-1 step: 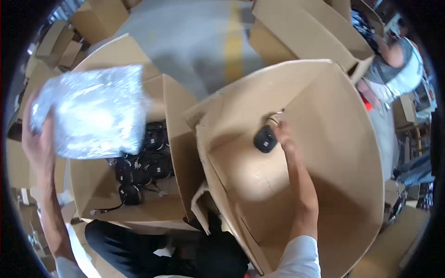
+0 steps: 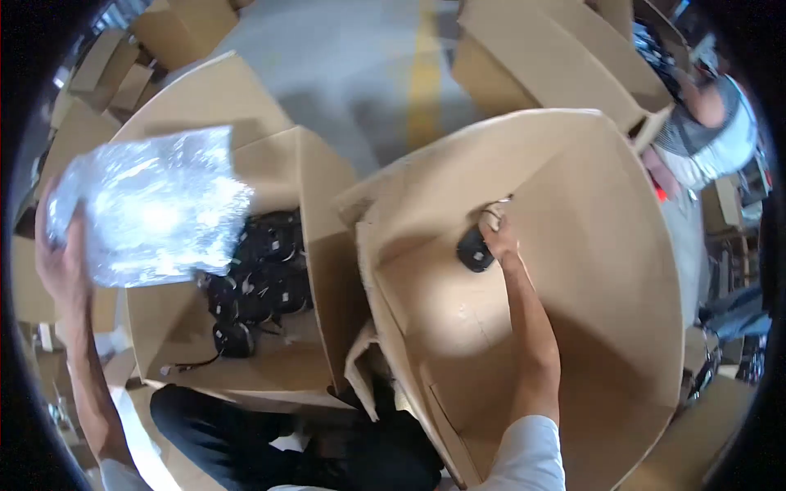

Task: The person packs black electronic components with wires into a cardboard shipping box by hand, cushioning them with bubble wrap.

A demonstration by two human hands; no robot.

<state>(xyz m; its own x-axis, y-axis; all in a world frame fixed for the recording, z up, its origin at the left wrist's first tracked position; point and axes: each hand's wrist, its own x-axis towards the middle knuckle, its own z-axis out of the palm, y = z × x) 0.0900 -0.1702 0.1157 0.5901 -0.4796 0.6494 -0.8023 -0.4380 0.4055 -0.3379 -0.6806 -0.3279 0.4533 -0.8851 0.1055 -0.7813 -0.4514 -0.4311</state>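
Observation:
A shiny clear plastic bag (image 2: pixel 160 209) is gripped at its left edge by my left hand (image 2: pixel 61 258), thumb in front, above the left cardboard box. Under and beside the bag lie several black rounded devices (image 2: pixel 274 290) with short cables, partly hidden by it. In the larger right box, my right hand (image 2: pixel 500 239) is closed on a single black device (image 2: pixel 474 250) near the far end of the box floor. Its thin cable (image 2: pixel 497 206) loops up beside my fingers.
The left cardboard box (image 2: pixel 332 270) and the right cardboard box (image 2: pixel 622 245) stand side by side at my knees. A torn flap (image 2: pixel 360 372) sticks up between them. Beyond is grey floor with a yellow line (image 2: pixel 424 74). Another person (image 2: pixel 712 123) works at a far-right box.
The whole scene shifts slightly to the right in the picture. The plastic bag has moved a little left, showing more of the black devices. My right hand covers more of its device.

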